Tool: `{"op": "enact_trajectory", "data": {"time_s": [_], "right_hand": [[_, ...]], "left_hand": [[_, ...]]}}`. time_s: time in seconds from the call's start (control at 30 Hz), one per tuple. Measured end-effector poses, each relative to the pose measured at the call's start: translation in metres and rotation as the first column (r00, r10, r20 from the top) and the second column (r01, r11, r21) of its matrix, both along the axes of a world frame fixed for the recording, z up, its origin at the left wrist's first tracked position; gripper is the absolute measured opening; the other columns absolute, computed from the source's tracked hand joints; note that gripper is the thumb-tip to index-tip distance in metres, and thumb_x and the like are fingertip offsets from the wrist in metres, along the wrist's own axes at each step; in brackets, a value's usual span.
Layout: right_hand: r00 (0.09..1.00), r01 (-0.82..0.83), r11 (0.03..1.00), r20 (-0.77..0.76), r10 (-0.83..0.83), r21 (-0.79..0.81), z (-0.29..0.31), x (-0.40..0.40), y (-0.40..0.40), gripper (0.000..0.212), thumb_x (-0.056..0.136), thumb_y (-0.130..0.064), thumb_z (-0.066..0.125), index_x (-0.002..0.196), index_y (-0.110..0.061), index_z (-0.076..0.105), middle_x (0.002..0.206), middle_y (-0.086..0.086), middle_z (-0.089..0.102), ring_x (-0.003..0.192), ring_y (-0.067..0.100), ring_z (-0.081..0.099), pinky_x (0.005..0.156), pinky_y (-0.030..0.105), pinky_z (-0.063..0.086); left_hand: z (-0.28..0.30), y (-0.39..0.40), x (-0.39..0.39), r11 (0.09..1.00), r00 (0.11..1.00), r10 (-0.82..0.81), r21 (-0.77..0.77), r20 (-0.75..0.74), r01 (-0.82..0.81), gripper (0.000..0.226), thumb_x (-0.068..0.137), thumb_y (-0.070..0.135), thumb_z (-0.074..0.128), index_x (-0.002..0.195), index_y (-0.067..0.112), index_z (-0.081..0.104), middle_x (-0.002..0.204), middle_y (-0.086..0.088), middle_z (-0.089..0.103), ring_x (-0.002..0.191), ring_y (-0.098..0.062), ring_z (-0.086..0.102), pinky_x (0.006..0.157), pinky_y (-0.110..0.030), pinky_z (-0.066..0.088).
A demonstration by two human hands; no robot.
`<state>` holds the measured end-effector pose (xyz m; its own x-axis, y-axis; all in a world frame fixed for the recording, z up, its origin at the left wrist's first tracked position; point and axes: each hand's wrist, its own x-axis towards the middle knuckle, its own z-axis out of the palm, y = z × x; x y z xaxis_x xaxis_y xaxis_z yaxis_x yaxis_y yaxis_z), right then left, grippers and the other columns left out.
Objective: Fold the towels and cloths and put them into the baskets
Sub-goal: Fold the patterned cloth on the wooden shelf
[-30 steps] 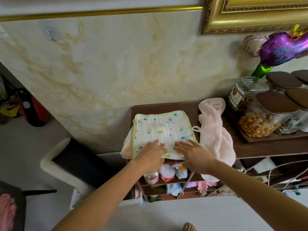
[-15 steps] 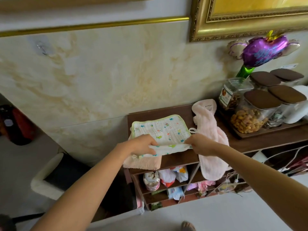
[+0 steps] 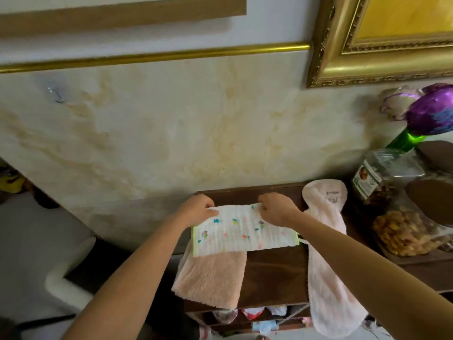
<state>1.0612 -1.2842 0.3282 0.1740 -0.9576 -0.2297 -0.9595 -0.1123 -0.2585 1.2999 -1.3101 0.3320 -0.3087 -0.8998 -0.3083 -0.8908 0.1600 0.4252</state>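
Observation:
A white printed cloth [image 3: 241, 238] with a green border lies folded in half on the dark wooden shelf top [image 3: 274, 273]. My left hand [image 3: 197, 208] pinches its far left corner and my right hand [image 3: 275, 209] pinches its far right corner, both near the wall. Under the cloth a peach towel [image 3: 212, 278] hangs over the shelf's front edge. A long pale pink towel [image 3: 326, 253] lies to the right, draped over the front edge too. No basket is in sight.
Clear jars of nuts with brown lids [image 3: 411, 231] crowd the shelf's right end beside a purple foil balloon [image 3: 431, 116]. Lower shelf compartments [image 3: 255, 315] hold small packets. A white and black bin [image 3: 71, 273] stands on the floor at the left. A gold picture frame [image 3: 343, 45] hangs above.
Both hands lifted the cloth's near edge and carried it to the far edge, folding the cloth in half. The peach towel beneath now shows. The camera tilted and moved closer.

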Motion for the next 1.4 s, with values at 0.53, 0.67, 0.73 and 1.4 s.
{"op": "enact_trajectory", "data": {"time_s": [0.53, 0.67, 0.73, 1.4], "right_hand": [[0.889, -0.421, 0.891, -0.121, 0.443, 0.169, -0.022, -0.008, -0.064, 0.016, 0.095, -0.024, 0.049, 0.096, -0.014, 0.036, 0.108, 0.015, 0.055, 0.096, 0.031, 0.053, 0.074, 0.033, 0.033], [0.909, -0.402, 0.884, -0.012, 0.416, 0.238, -0.015, -0.017, -0.073, 0.014, 0.097, -0.023, 0.047, 0.092, -0.016, 0.036, 0.097, 0.006, 0.044, 0.083, 0.024, 0.045, 0.071, 0.032, 0.032], [0.916, -0.383, 0.885, -0.019, 0.402, 0.264, -0.016, -0.016, -0.071, 0.014, 0.095, -0.022, 0.048, 0.089, -0.015, 0.037, 0.094, 0.004, 0.042, 0.081, 0.024, 0.045, 0.07, 0.033, 0.033], [0.988, -0.033, 0.995, 0.144, 0.047, -0.096, 0.09, -0.031, 0.032, 0.023, 0.085, -0.015, 0.066, 0.077, -0.009, 0.046, 0.072, 0.0, 0.047, 0.066, 0.016, 0.041, 0.052, 0.015, 0.03]], "left_hand": [[-0.024, -0.043, -0.01, 0.987, 0.973, -0.132, 0.118, 0.191, 0.111, 0.019, 0.092, 0.033, 0.061, 0.101, 0.017, 0.058, 0.106, -0.001, 0.058, 0.087, -0.015, 0.051, 0.069, -0.027, 0.039], [-0.02, -0.047, -0.012, 0.981, 0.973, -0.148, 0.153, 0.177, 0.121, 0.015, 0.093, 0.034, 0.059, 0.094, 0.02, 0.052, 0.098, 0.001, 0.055, 0.08, -0.014, 0.049, 0.065, -0.026, 0.038], [-0.018, -0.043, -0.016, 0.972, 0.97, -0.167, 0.194, 0.176, 0.132, 0.02, 0.092, 0.033, 0.06, 0.098, 0.018, 0.05, 0.094, 0.0, 0.052, 0.074, -0.013, 0.045, 0.061, -0.025, 0.035], [0.078, -0.007, -0.001, 0.895, 0.913, -0.406, -0.222, -0.042, 0.388, 0.031, 0.091, 0.023, 0.064, 0.119, 0.01, 0.068, 0.116, -0.007, 0.069, 0.106, -0.021, 0.062, 0.075, -0.022, 0.038]]}}
